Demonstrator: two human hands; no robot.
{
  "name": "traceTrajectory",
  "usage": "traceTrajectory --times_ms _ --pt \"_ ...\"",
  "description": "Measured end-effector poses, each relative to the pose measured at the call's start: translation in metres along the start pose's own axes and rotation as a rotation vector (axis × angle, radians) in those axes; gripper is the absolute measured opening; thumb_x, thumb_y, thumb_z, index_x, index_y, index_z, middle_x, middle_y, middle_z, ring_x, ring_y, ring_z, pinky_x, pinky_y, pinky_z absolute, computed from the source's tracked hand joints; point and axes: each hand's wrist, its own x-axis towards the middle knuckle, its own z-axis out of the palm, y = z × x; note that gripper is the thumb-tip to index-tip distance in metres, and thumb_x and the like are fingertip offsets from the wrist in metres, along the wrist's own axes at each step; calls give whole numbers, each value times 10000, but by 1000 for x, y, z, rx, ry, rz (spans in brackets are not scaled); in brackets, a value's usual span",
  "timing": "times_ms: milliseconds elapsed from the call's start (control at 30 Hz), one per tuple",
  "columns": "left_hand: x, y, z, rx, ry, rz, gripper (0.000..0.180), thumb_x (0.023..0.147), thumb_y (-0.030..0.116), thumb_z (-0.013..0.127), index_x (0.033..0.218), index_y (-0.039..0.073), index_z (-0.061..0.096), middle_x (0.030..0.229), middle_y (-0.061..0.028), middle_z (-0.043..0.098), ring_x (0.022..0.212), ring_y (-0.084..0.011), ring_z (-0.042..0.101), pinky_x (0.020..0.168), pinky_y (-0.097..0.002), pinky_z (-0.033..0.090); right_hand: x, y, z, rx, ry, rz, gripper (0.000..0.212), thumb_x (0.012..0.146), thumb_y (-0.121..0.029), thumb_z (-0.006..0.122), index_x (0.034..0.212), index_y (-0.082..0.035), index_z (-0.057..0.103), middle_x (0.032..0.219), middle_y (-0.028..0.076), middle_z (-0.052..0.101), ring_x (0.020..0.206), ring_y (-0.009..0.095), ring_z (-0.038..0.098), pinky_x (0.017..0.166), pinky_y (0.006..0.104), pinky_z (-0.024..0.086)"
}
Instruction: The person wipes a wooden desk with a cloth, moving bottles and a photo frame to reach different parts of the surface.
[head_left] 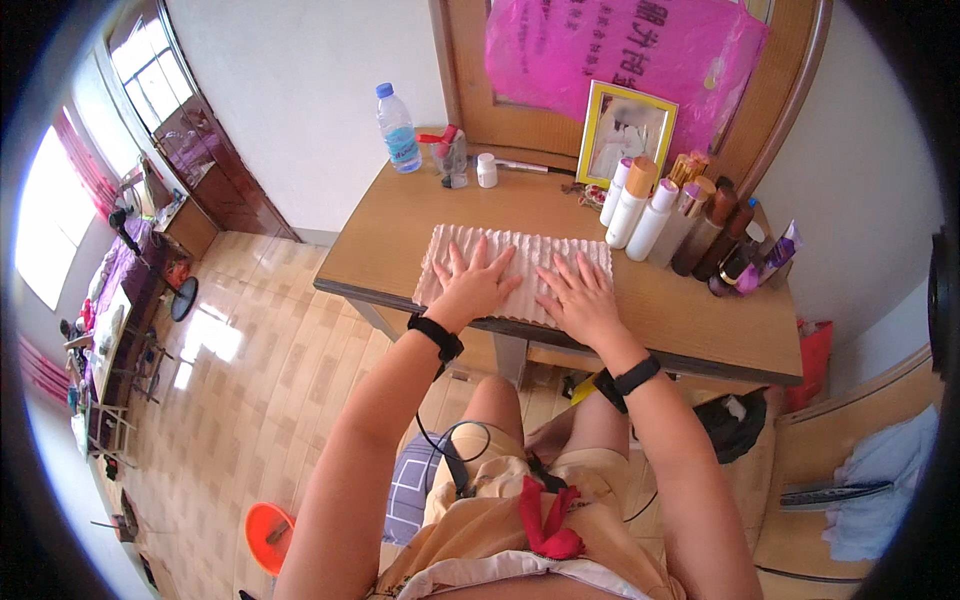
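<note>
A pale pink cloth [520,262] with a ribbed texture lies spread flat near the front edge of a wooden dressing table [390,225]. On its left half rests my left hand [472,283], fingers spread and palm down. My right hand [582,300] presses on the right half in the same way, its fingers apart. Neither hand grips anything. Both wrists wear black bands. The cloth's front edge reaches the table's edge, and the part beneath my palms is hidden.
Several cosmetic bottles [640,215] crowd the table's right side before a yellow picture frame [628,130]. At the back left stand a water bottle [399,130], a glass cup [452,158] and a small white jar [487,170]. An orange bucket [268,537] sits on the floor.
</note>
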Motion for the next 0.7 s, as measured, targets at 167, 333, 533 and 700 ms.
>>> traceTrajectory --times_ms 167,333,533,700 --pt "24 -12 -6 -31 4 34 604 867 608 342 1401 342 253 1484 -131 169 1292 -561 77 939 -743 71 20 3 15 1 -91 106 484 887 -503 415 1310 -269 439 1412 63 354 1305 361 282 1055 515 186" --pt "28 -14 1 -33 21 31 598 868 609 338 1399 346 262 1482 -121 182 1310 -523 90 959 -727 49 27 -2 -2 41 -309 204 544 911 -555 284 1375 -277 344 1469 55 249 1355 354 168 1082 517 102" --pt "2 4 2 -12 28 34 605 870 606 335 1396 310 291 1476 -120 205 1315 -510 100 964 -722 74 -5 2 0 -11 -181 121 526 905 -538 341 1359 -275 374 1439 71 308 1329 357 231 1077 507 132" --pt "-19 42 10 9 67 47 589 881 576 326 1396 293 301 1474 -122 206 1313 -513 95 952 -736 52 -37 22 -24 44 -148 81 515 890 -553 370 1327 -284 422 1435 45 327 1330 348 247 1080 499 150"
